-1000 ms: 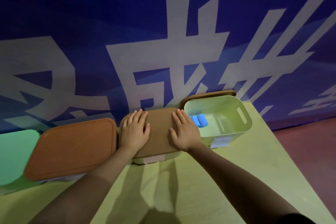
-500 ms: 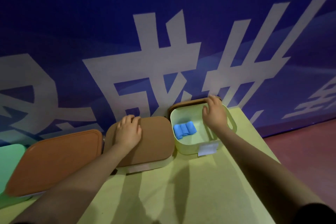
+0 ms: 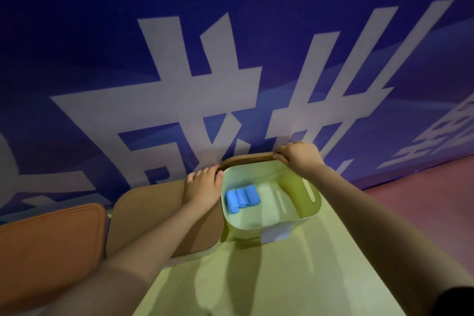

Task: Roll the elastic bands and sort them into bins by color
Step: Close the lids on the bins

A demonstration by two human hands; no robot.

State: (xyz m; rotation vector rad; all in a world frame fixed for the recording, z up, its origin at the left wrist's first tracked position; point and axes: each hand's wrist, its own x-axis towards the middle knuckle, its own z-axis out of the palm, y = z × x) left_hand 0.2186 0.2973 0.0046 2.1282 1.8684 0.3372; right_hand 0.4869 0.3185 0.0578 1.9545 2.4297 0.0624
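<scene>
An open pale green bin stands on the table at the right. Three rolled blue elastic bands lie side by side on its floor. A brown lid stands on edge behind this bin, against the wall. My right hand grips the lid's top right edge. My left hand reaches over the middle bin and touches the lid's left end, fingers curled at its edge. The middle bin is covered by a brown lid.
A third bin with an orange lid sits at the far left. The pale green table ends at the right, with red floor beyond. A blue wall with white characters rises directly behind the bins.
My left hand slid from the middle lid to the left end of the lid behind the open bin. My right hand closed on that lid's top edge.
</scene>
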